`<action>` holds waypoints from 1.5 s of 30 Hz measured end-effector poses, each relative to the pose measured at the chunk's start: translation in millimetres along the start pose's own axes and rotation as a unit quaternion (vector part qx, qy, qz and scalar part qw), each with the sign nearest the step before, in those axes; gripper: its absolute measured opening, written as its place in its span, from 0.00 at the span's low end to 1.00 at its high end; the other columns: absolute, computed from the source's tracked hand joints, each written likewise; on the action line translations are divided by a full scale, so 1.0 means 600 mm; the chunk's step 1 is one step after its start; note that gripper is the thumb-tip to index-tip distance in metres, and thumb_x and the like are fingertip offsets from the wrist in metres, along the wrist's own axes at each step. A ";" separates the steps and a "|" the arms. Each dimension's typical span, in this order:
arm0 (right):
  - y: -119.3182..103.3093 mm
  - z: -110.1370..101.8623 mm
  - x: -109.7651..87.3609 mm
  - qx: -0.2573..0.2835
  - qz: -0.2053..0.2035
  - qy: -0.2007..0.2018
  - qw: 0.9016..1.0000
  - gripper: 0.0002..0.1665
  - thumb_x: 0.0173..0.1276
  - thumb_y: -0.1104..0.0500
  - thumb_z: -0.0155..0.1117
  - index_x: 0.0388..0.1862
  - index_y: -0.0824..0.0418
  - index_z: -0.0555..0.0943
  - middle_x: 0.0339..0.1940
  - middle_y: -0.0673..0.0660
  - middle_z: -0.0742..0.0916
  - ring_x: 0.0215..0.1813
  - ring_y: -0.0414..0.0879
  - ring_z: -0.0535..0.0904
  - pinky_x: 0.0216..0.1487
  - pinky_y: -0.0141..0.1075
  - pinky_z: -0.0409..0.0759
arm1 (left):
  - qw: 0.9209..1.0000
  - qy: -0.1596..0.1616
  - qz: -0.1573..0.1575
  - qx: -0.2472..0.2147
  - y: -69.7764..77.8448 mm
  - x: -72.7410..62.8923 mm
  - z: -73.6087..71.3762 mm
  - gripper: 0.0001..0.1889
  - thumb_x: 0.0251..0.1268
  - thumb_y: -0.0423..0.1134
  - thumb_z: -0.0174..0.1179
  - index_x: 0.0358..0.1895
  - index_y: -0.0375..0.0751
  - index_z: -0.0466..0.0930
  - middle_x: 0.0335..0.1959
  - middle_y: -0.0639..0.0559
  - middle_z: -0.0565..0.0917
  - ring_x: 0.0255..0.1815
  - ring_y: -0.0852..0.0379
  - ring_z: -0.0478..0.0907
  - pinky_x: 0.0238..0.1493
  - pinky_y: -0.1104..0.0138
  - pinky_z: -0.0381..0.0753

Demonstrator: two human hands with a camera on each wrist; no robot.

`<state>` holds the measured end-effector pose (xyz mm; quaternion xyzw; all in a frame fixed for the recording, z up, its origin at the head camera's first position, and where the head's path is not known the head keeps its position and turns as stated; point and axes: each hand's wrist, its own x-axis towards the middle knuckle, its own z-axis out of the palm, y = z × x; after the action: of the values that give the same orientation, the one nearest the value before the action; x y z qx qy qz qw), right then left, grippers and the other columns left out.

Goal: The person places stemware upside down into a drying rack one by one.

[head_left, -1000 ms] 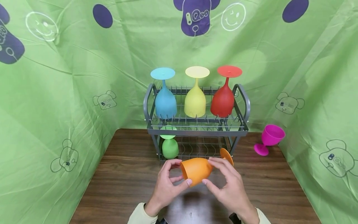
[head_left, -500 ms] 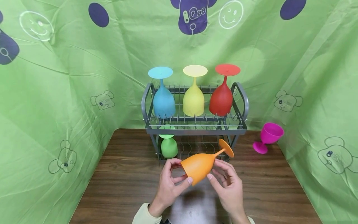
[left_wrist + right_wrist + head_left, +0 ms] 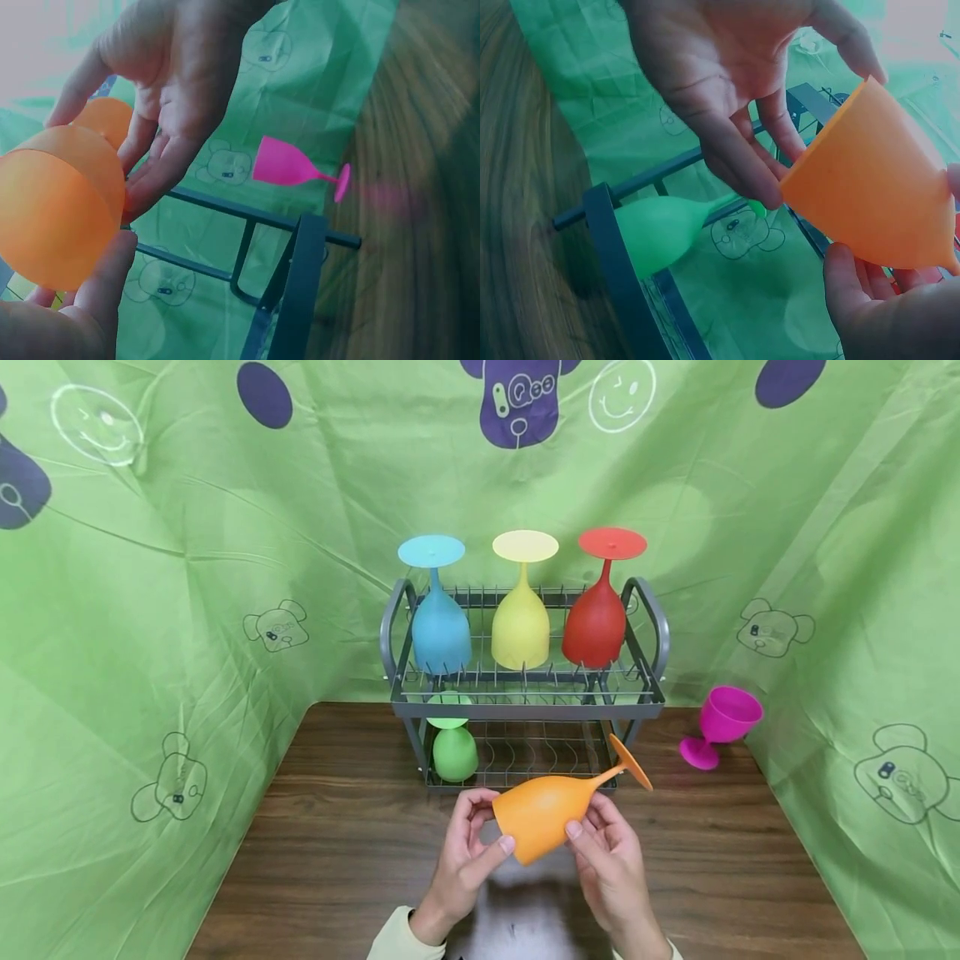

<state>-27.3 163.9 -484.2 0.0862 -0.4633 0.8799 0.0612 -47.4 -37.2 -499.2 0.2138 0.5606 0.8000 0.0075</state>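
Observation:
Both hands hold an orange goblet [image 3: 543, 814] tilted on its side in front of the rack, its rim to the left and its foot up to the right. The left hand [image 3: 468, 860] pinches the rim between thumb and fingers. Around the stem end of the bowl, the right hand [image 3: 611, 868] has its thumb in front and its fingers behind. In the left wrist view the mouth of the orange goblet [image 3: 56, 210] faces the camera. The right wrist view has the orange goblet [image 3: 874, 184] from the side, between both hands.
A two-tier grey dish rack [image 3: 525, 712] stands behind. Upside down on top are blue [image 3: 441, 631], yellow [image 3: 521, 628] and red [image 3: 594, 628] goblets; a green goblet [image 3: 455, 753] is inverted below. A magenta goblet [image 3: 727, 714] stands upright on the wooden table [image 3: 330, 860], right.
The orange goblet has shifted slightly right, its stem now more fully in sight. The right hand has slid lower and under the bowl, while the left keeps its pinch on the rim.

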 end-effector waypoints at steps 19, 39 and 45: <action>0.004 -0.001 0.013 0.002 -0.003 -0.016 1.000 0.27 0.72 0.80 0.54 0.69 0.72 0.71 0.58 0.59 0.82 0.59 0.46 0.83 0.63 0.35 0.85 | 1.000 0.003 0.015 0.012 -0.014 0.003 -0.012 0.27 0.70 0.24 0.57 0.69 0.24 0.61 0.65 0.39 0.72 0.62 0.55 0.76 0.58 0.67 0.86; 0.044 -0.026 0.074 -0.258 -0.037 0.030 0.965 0.39 0.55 0.79 0.76 0.67 0.72 0.76 0.63 0.58 0.84 0.61 0.46 0.84 0.62 0.32 0.85 | 0.961 0.199 -0.037 0.187 -0.005 0.040 -0.089 0.23 0.68 0.26 0.67 0.63 0.30 0.72 0.61 0.40 0.78 0.61 0.52 0.79 0.57 0.69 0.87; 0.062 -0.042 0.094 -0.337 -0.045 0.011 0.940 0.38 0.57 0.72 0.82 0.66 0.62 0.79 0.63 0.57 0.84 0.63 0.49 0.82 0.64 0.28 0.82 | 0.944 0.249 -0.027 0.216 -0.024 0.063 -0.129 0.21 0.69 0.26 0.66 0.62 0.28 0.73 0.60 0.33 0.78 0.60 0.43 0.79 0.54 0.71 0.86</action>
<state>-91.7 165.3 -516.5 0.0716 -0.7280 0.6691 0.1313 -111.9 -91.9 -521.2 -0.0113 0.7093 0.6872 -0.1566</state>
